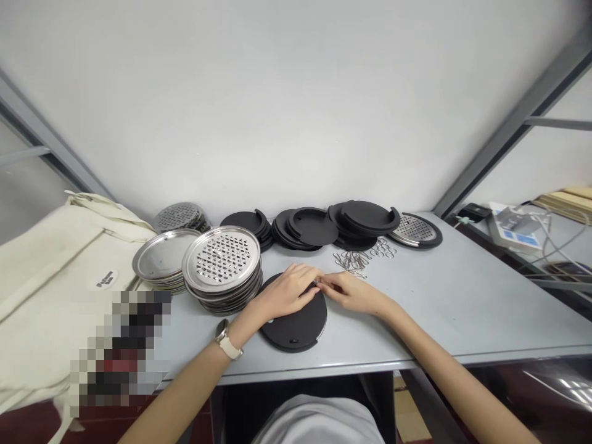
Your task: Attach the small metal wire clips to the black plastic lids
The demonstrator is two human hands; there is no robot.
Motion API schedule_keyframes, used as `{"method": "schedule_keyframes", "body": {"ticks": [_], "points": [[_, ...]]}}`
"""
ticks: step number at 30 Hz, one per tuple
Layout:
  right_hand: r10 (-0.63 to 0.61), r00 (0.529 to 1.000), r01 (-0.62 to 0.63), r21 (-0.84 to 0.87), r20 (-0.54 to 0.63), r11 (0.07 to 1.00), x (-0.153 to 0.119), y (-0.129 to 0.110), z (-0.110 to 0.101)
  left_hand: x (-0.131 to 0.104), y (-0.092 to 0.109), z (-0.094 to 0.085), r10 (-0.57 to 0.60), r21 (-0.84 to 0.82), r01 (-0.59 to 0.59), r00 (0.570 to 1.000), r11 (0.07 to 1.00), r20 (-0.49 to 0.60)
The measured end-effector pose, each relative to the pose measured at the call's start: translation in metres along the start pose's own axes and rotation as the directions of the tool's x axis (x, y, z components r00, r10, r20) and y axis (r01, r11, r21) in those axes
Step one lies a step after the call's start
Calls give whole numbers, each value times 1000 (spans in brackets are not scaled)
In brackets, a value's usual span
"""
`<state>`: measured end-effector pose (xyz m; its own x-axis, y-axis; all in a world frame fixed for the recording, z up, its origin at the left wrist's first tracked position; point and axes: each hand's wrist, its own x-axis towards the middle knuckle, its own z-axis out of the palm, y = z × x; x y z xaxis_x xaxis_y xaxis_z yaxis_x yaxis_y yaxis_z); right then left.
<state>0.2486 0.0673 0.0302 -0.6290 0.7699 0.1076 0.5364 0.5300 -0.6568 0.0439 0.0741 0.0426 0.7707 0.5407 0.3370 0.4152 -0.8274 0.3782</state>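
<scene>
A black round disc [293,324] lies flat on the table near its front edge. My left hand [289,290] rests over the disc's upper part, its fingers closed at the disc's upper right edge. There my right hand [349,291] meets it in a pinch. Between the fingertips is a small metal piece [316,282], mostly hidden, perhaps a clip. Just behind my right hand lies a pile of small metal clips [354,260]. Left of the disc stands a stack of round metal grater plates [222,259].
Behind are stacks of black discs [370,217] and a grater plate in a black holder [416,230]. Plain metal plates [161,254] and cream cloth bags [50,265] stand at the left. A side shelf at the right holds a box [515,228] and cables.
</scene>
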Motion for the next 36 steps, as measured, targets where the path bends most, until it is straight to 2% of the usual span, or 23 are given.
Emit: {"method": "schedule_keyframes", "body": {"ticks": [31,36], "points": [[48,998,-48,5,28,999,0,-1,0,-1,2,-1,-20,-2,20,1000,1000,8],[17,1000,-17,-14,10,1000,-2,1,1,-2,2,-1,-14,-22,14,1000,1000,6]]}}
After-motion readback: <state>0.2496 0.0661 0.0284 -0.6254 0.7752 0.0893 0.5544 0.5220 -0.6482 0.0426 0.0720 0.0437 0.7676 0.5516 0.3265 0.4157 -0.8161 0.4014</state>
